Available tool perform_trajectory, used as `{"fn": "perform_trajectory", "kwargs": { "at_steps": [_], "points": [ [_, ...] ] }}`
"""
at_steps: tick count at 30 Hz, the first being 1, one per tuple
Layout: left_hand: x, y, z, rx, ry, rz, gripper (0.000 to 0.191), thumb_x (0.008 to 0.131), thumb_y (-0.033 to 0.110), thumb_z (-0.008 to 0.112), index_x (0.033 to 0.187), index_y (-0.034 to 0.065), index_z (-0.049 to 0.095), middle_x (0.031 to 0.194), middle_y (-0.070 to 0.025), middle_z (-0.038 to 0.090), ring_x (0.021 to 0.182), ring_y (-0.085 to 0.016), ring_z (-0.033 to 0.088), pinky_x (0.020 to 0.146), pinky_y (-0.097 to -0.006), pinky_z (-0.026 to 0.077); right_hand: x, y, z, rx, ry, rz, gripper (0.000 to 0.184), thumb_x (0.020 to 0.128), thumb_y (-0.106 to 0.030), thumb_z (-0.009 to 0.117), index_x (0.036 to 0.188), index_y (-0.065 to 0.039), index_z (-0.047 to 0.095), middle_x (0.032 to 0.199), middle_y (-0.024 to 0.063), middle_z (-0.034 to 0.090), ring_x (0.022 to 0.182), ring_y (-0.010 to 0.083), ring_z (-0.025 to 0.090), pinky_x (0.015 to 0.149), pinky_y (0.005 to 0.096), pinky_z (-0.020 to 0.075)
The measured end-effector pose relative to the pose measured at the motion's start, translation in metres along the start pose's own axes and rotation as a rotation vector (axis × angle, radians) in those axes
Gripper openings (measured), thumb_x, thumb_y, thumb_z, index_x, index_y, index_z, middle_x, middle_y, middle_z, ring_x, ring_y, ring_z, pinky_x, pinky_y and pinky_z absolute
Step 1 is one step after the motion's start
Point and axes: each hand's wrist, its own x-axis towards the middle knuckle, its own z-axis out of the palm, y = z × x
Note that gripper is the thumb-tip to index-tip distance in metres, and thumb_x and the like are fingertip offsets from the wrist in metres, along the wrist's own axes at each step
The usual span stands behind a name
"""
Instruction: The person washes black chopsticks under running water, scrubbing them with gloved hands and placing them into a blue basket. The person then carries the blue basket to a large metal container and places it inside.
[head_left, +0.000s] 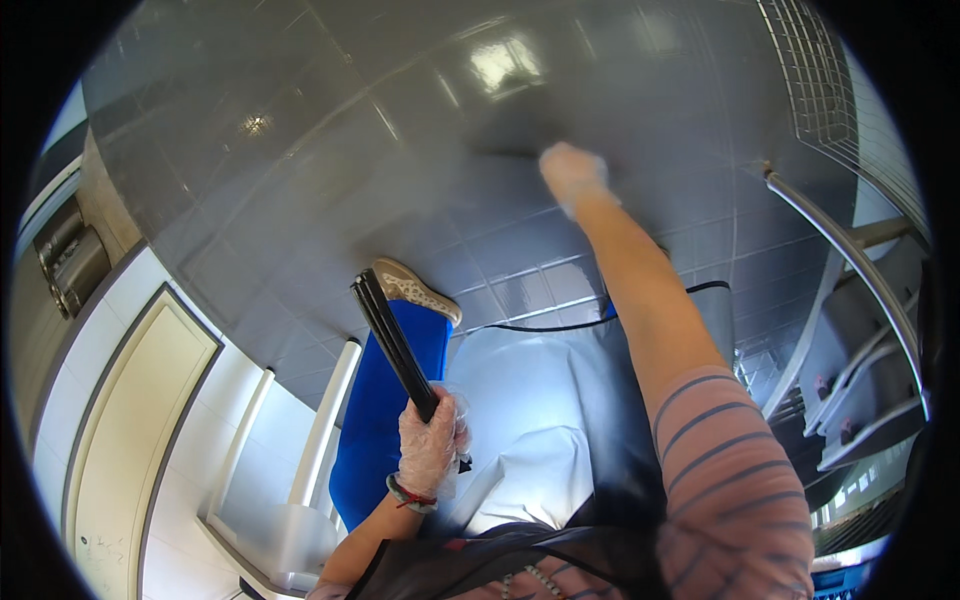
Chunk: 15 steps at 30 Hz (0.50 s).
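Note:
My left hand (431, 435), in a clear plastic glove, is closed around a bundle of slim black sticks (394, 345) that look like chopsticks. The bundle slants up and to the left, above a blue trouser leg (390, 405). My right hand (574, 172), gloved too, is stretched forward over the grey tiled floor (322, 187). It is blurred and its fingers look curled; whether anything is in them cannot be made out. Below my hands, a shiny silver-grey apron (525, 397) with a black edge covers my lap.
A wire rack (821, 82) stands at the upper right, above a curved metal tube (847, 240). An upturned white stool or chair with legs (322, 427) is at the lower left, beside a cream wall panel (142, 420). Metal canisters (79, 262) sit at the far left.

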Motion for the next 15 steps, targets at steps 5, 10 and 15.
{"fn": "perform_trajectory", "kwargs": {
  "at_steps": [5,10,15],
  "points": [
    [0.011,0.025,0.002,0.007,-0.150,-0.025,0.031,0.103,0.039,0.059,0.097,0.0095,0.051,0.073,0.0000,0.048,0.055,-0.009,0.046,0.050,-0.0240,0.040,0.003,0.008,-0.006,-0.157,-0.093,-0.109,0.024,0.082,-0.004,0.068,0.106,-0.003,0.074,0.107,0.0164,0.073,0.094,0.0335,0.074,0.064,0.0504,0.0601],
    [0.013,0.052,0.007,0.080,-0.215,-0.082,0.032,0.101,0.038,0.055,0.088,0.0091,0.051,0.071,-0.0023,0.051,0.053,-0.012,0.048,0.048,-0.0267,0.038,-0.072,0.004,-0.056,0.115,0.040,-0.220,0.024,0.075,0.000,0.070,0.098,-0.005,0.067,0.116,0.0158,0.068,0.105,0.0363,0.067,0.083,0.0472,0.0565],
    [-0.008,0.076,0.031,0.157,-0.267,-0.043,0.026,0.098,0.033,0.059,0.093,0.0079,0.057,0.072,-0.0030,0.052,0.053,-0.011,0.048,0.047,-0.0264,0.037,-0.204,-0.039,-0.119,0.360,0.762,-0.553,0.032,0.079,-0.004,0.066,0.111,-0.001,0.066,0.124,0.0223,0.064,0.113,0.0388,0.064,0.098,0.0451,0.0529]
  ]
}}
